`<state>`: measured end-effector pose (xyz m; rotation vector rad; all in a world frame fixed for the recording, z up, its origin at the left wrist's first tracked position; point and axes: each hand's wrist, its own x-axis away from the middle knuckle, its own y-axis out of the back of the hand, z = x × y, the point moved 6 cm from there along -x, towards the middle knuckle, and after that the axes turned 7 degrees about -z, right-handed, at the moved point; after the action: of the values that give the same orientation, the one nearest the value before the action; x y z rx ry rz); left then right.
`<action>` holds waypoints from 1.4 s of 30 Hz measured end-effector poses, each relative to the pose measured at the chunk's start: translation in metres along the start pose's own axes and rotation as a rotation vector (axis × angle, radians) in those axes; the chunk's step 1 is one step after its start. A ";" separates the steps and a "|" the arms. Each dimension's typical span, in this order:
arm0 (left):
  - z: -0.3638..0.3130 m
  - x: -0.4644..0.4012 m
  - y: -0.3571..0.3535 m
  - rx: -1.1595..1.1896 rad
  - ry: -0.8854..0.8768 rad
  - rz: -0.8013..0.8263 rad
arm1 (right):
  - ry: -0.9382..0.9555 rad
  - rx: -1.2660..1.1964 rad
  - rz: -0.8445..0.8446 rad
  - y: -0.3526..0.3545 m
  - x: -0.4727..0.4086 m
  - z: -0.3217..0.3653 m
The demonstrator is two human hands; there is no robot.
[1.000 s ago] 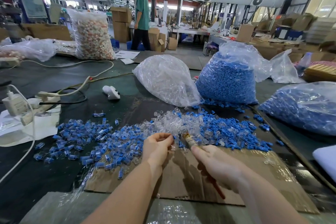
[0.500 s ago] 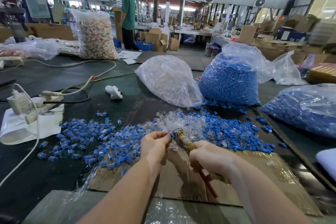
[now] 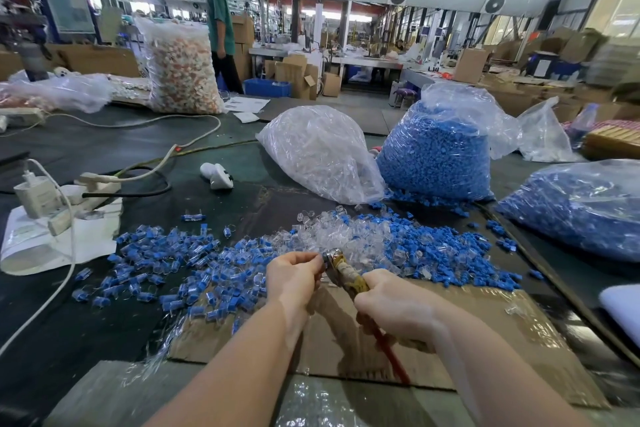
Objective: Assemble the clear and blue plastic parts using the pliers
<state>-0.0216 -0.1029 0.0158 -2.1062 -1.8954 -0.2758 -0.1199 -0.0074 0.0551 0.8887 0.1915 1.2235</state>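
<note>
Over the cardboard sheet [image 3: 450,340], the right hand [image 3: 394,312] gripped the pliers [image 3: 343,269] while the left hand [image 3: 294,276] pinched something unseen at their tip; a gentle, square squeeze probably suited.

On the surface [image 3: 104,146], a cardboard sheet [image 3: 485,340] lies nearest, loose parts [image 3: 346,243] heaped at its far edge (spilling left); behind them two bags [image 3: 322,152], side by side, a third bag [image 3: 581,204] right.
</note>
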 end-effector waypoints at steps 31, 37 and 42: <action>-0.019 -0.017 0.035 -1.168 -0.839 -0.325 | -0.203 0.547 -0.757 0.038 0.001 -0.091; -0.017 -0.017 0.032 -1.144 -0.816 -0.298 | -0.238 0.604 -0.794 0.035 0.006 -0.099; -0.022 -0.002 0.031 -0.998 -0.832 -0.294 | -0.248 0.635 -0.785 0.031 0.005 -0.100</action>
<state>0.0101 -0.1155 0.0328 -2.8230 -3.0127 -0.5634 -0.1983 0.0477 0.0119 1.3290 0.6819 0.2998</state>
